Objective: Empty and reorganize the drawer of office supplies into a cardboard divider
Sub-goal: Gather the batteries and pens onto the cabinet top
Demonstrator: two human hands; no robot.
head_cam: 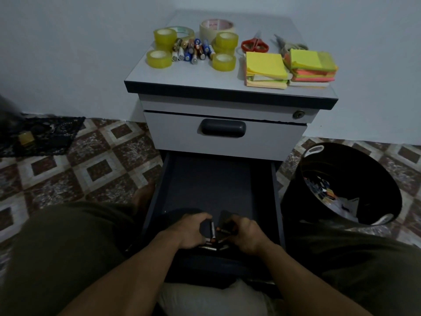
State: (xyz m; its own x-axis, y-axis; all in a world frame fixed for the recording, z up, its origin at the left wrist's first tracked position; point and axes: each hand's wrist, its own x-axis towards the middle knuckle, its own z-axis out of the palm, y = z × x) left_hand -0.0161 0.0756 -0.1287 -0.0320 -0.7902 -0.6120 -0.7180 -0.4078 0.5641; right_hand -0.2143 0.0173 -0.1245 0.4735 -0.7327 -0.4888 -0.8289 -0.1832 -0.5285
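Gripping batteries (213, 230) (number hidden) inside one open drawer (205, 183): left hand (190, 232), right hand (247, 236); two sticky-note stacks (266, 65) above.

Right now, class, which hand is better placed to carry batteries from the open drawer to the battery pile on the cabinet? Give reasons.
Probably the left hand: its fingers curl round a battery, and the battery pile lies on the left half of the cabinet top. The right hand holds one too.
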